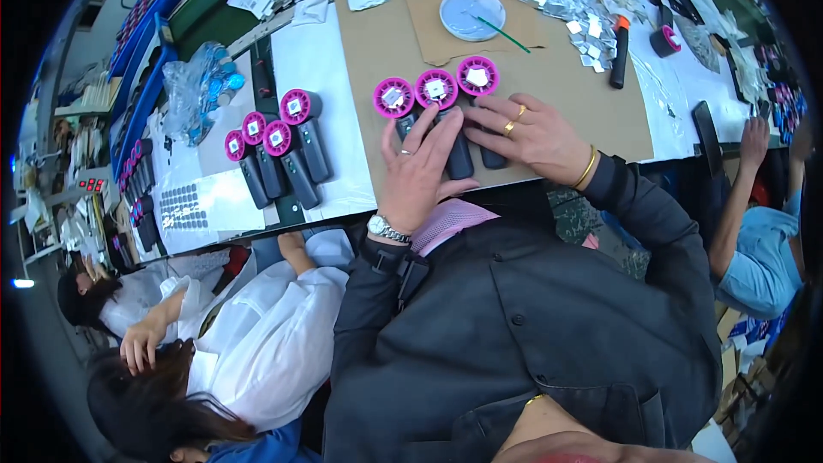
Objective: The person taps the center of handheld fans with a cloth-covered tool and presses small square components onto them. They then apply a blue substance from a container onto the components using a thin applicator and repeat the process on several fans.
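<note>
Three handheld fans with round pink heads and dark handles lie side by side on the cardboard before me: a left fan (393, 98), a middle fan (435, 88) and a right fan (477, 75). A white square piece sits at the centre of each head. My left hand (420, 163) rests over the left and middle handles, fingers stretched up toward the middle head and thumb spread aside. Across the right fan's handle lies my right hand (540, 137), its extended fingers pointing left and touching near the middle handle. Both hands partly cover the handles.
Several similar fans (296, 107) lie to the left, near a sheet of grey pads (183, 206). Beyond the cardboard (600, 133) sit a round dish (467, 26) with a green stick, small silvery pieces (591, 39) and an orange-ended tool (618, 51). People sit on both sides.
</note>
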A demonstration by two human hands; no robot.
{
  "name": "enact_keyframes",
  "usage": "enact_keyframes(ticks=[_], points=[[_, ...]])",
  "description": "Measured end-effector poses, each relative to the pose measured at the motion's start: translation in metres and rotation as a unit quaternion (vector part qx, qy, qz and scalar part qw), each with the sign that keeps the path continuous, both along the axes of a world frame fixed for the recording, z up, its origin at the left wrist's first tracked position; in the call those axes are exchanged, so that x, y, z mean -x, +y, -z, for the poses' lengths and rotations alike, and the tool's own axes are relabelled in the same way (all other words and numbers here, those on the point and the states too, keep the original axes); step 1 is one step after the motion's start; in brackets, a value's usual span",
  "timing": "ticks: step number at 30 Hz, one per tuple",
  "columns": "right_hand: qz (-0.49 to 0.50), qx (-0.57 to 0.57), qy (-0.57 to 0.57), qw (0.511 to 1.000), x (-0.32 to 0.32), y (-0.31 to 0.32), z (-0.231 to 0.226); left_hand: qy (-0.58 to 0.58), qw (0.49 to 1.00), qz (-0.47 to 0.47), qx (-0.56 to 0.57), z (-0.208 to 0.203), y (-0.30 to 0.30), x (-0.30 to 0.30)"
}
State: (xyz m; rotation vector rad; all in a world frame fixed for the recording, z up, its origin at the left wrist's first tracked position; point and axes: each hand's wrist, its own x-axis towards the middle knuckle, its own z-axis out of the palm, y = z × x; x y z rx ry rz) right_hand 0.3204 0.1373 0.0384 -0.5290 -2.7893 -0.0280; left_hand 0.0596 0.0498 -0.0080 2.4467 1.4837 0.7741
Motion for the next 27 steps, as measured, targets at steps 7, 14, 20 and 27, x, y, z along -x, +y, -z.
enact_keyframes(ticks=[7, 14, 20, 27], points=[[0.23, 0.3, 0.253, 0.89, 0.01, -0.033, 0.029, 0.031, 1.0, 0.0, 0.004, 0.0, 0.002, 0.003], [0.201, 0.289, 0.259, 0.899, 0.026, -0.04, 0.031, 0.047, 0.999, -0.024, 0.008, 0.003, -0.004, 0.015], [0.219, 0.204, 0.223, 0.928, 0.0, 0.0, 0.013, 0.015, 0.999, -0.018, 0.028, -0.017, -0.003, 0.018], [0.339, 0.067, 0.118, 0.931, -0.006, 0.066, 0.007, 0.014, 0.989, -0.132, -0.066, -0.031, 0.035, -0.011]])
